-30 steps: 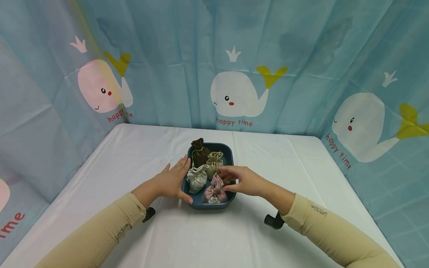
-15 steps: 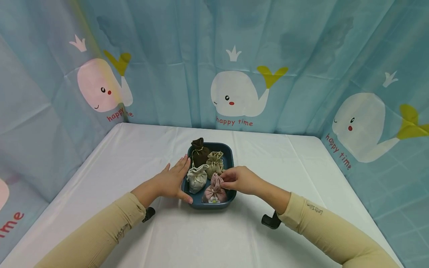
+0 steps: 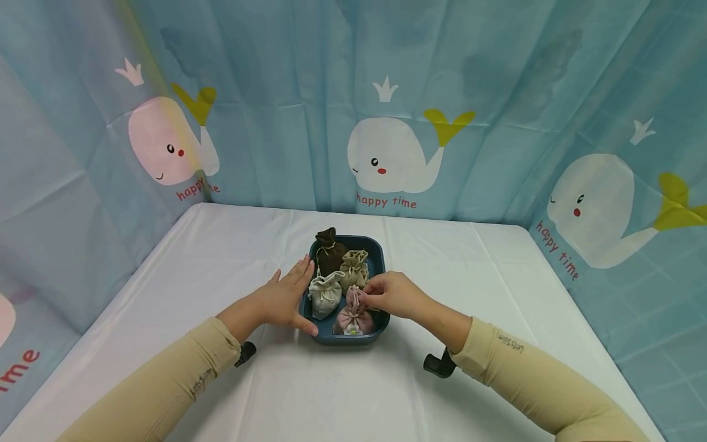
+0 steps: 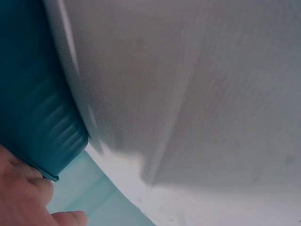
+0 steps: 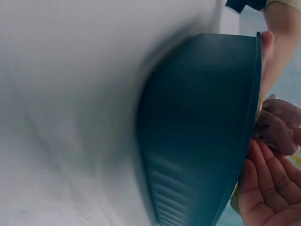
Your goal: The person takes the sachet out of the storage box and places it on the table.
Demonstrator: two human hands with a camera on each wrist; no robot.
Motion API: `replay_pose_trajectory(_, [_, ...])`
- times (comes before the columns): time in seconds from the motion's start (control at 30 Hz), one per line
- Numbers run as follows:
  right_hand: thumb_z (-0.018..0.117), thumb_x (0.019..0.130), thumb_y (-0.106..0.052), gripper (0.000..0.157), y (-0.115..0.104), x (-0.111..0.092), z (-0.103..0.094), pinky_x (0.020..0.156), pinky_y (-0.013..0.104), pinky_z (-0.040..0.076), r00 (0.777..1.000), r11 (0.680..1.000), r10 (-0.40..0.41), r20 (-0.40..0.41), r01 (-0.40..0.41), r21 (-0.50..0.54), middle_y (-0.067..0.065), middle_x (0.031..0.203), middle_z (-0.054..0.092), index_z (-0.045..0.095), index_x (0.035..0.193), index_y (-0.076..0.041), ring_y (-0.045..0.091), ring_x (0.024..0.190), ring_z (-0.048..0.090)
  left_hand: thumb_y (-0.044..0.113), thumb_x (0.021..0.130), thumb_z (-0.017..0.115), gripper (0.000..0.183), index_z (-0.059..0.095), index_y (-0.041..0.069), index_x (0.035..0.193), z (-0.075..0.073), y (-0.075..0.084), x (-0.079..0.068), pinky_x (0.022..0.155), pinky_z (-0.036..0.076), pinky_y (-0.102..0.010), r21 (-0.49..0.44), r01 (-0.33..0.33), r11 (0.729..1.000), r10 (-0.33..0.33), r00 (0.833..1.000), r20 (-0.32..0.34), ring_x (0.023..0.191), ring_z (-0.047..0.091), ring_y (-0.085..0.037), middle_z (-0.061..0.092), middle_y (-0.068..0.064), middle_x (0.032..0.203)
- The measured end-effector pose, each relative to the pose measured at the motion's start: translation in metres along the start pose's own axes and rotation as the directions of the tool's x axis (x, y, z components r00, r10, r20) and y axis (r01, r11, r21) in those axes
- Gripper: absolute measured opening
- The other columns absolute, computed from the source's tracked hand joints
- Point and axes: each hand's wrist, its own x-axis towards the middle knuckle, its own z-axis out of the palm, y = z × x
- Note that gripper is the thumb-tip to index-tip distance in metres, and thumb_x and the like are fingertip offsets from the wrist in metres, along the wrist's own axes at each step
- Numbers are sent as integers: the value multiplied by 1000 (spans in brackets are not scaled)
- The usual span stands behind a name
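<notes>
A dark blue plastic basin (image 3: pixel 377 252) holds several small drawstring pouches. The pink pouch (image 3: pixel 353 320) is at its near right, and my right hand (image 3: pixel 399 296) pinches that pouch's gathered neck between thumb and fingers. To its left lies a pale grey pouch (image 3: pixel 324 297). An olive pouch (image 3: pixel 353 270) and a dark brown pouch (image 3: pixel 331 256) are farther back. My left hand (image 3: pixel 280 299) rests along the basin's left rim with fingers straight. In the right wrist view the pink pouch (image 5: pixel 277 125) shows above the rim at my fingers.
The basin stands on a white cloth-covered table (image 3: pixel 331 393). A light blue curtain (image 3: pixel 276 123) printed with whales hangs around the back and both sides. Black wrist mounts (image 3: pixel 439 364) hang under both forearms.
My right hand has closed from spread fingers to a pinch on the pink pouch's neck, and its wrist has shifted slightly left. The left hand and basin stay put.
</notes>
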Motion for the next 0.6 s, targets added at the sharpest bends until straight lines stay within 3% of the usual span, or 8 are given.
replay_pose_trajectory(0.2, [65,86,-19,9,-1,1,1,56,23,47,1000,1000,1,-1,-1,2,-6,72,67,71,82,-13,6,67,56,80,54,60,136,-5,3,146,0,0,0,103,10,-63,-9,1,1000,-1,1000,2,139,-5,-26,-11,-14,152])
replay_pose_trajectory(0.6, [65,86,-14,10,-6,-3,0,58,24,50,1000,994,3,25,-6,107,-2,71,67,68,76,-11,9,66,61,82,53,59,137,-3,3,146,1,0,-1,103,10,-62,-11,-8,1000,8,1000,-10,140,-4,-26,-10,-14,152])
